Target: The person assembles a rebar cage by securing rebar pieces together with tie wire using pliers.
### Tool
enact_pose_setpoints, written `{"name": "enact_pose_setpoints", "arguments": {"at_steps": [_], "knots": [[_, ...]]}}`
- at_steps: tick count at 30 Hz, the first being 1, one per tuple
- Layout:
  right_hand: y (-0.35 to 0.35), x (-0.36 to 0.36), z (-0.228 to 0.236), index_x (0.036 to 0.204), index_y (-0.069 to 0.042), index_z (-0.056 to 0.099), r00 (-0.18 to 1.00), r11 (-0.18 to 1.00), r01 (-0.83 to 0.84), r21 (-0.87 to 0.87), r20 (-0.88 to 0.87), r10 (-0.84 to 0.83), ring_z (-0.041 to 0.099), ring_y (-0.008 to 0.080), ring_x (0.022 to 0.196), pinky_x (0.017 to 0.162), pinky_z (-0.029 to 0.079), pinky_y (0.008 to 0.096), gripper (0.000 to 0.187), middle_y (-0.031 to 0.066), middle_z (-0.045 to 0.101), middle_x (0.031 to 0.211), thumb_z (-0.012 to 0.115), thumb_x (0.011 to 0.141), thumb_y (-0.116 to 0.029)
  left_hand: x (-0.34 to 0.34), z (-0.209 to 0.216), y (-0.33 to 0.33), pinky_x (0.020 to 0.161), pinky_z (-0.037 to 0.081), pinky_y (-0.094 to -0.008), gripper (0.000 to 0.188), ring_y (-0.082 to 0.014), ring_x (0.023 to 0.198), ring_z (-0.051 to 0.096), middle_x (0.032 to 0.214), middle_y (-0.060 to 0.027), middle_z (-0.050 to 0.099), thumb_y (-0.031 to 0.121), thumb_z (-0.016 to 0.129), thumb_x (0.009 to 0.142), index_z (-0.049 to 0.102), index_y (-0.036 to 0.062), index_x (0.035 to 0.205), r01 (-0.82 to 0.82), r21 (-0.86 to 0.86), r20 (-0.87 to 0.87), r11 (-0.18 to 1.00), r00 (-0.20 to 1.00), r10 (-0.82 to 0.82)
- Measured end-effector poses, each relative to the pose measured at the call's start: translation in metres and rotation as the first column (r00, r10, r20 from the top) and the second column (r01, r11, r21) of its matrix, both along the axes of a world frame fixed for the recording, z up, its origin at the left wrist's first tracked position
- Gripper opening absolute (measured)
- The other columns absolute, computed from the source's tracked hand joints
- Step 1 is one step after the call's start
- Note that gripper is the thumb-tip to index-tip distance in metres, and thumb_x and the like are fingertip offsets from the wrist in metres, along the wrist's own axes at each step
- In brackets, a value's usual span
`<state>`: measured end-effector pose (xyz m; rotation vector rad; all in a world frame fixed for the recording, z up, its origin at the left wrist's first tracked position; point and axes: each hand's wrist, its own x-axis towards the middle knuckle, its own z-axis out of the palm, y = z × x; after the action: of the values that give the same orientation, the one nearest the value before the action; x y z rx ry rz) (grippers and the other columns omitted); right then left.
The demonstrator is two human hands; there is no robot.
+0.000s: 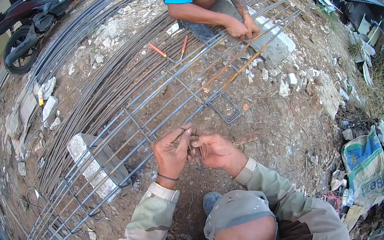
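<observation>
My left hand (171, 151) and my right hand (218, 151) meet just in front of the near bar of a long rebar cage (142, 126). Both are closed, fingers pinching thin dark wire (200, 154) between them; the fingers hide much of it. Square steel stirrups cross the cage's long bars. One stirrup (225, 108) sticks out from the near bar, ahead of my right hand. At the cage's far right end, a crouching co-worker's hands (244, 29) work close to the bars.
A concrete block (98, 164) props the cage at left; a slab (275, 41) lies under its far end. Two red-handled tools (157, 49) rest past the cage. Loose rebar (99, 81) runs beyond. A motorbike (27, 32) stands far left, a torn sack (365, 165) right.
</observation>
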<state>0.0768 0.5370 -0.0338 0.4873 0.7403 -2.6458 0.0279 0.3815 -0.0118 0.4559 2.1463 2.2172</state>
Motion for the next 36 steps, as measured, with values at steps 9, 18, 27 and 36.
{"name": "enact_pose_setpoints", "arguments": {"at_steps": [9, 18, 27, 36], "knots": [[0.004, 0.006, 0.009, 0.103, 0.001, 0.076, 0.981, 0.456, 0.114, 0.883, -0.172, 0.087, 0.063, 0.0119, 0.074, 0.065, 0.048, 0.0304, 0.020, 0.0056, 0.071, 0.083, 0.061, 0.090, -0.002, -0.005, 0.016, 0.008, 0.071, 0.060, -0.0375, 0.030, -0.0299, 0.080, 0.075, 0.097, -0.0129, 0.075, -0.007, 0.071, 0.081, 0.077, 0.0038, 0.108, -0.111, -0.412, -0.563, 0.904, 0.811, -0.157], [0.049, 0.008, 0.008, 0.096, -0.002, 0.068, 0.905, 0.780, 0.418, 0.465, -0.140, -0.402, 0.067, 0.0139, 0.065, 0.054, 0.050, 0.0277, 0.010, 0.0065, 0.070, 0.075, 0.066, 0.100, -0.012, -0.049, 0.016, 0.095, 0.076, 0.059, -0.0285, 0.026, -0.0141, 0.085, 0.073, 0.096, -0.0111, 0.078, 0.003, 0.074, 0.092, 0.075, -0.0012, 0.118, 0.323, -0.103, 0.118, 0.941, 0.943, -0.310], [0.058, -0.005, -0.013, 0.089, 0.000, 0.069, 0.817, 0.716, 0.531, 0.454, -0.051, -0.574, 0.061, 0.0116, 0.054, 0.046, 0.042, 0.0254, 0.011, 0.0063, 0.067, 0.069, 0.066, 0.097, -0.007, -0.057, -0.017, 0.112, 0.070, 0.058, -0.0291, 0.026, -0.0141, 0.081, 0.075, 0.094, -0.0133, 0.079, 0.006, 0.077, 0.089, 0.076, 0.0001, 0.114, 0.259, -0.436, -0.231, 0.862, 0.893, -0.386], [0.109, -0.008, -0.031, 0.082, 0.002, 0.069, 0.681, 0.515, 0.620, 0.592, -0.080, -0.728, 0.057, 0.0105, 0.051, 0.046, 0.040, 0.0258, 0.010, 0.0062, 0.066, 0.068, 0.069, 0.092, -0.001, -0.084, -0.025, 0.158, 0.081, 0.061, -0.0334, 0.029, -0.0267, 0.091, 0.077, 0.103, -0.0200, 0.077, -0.003, 0.069, 0.089, 0.072, -0.0049, 0.118, 0.472, -0.533, 0.067, 0.702, 0.851, -0.521]]}}
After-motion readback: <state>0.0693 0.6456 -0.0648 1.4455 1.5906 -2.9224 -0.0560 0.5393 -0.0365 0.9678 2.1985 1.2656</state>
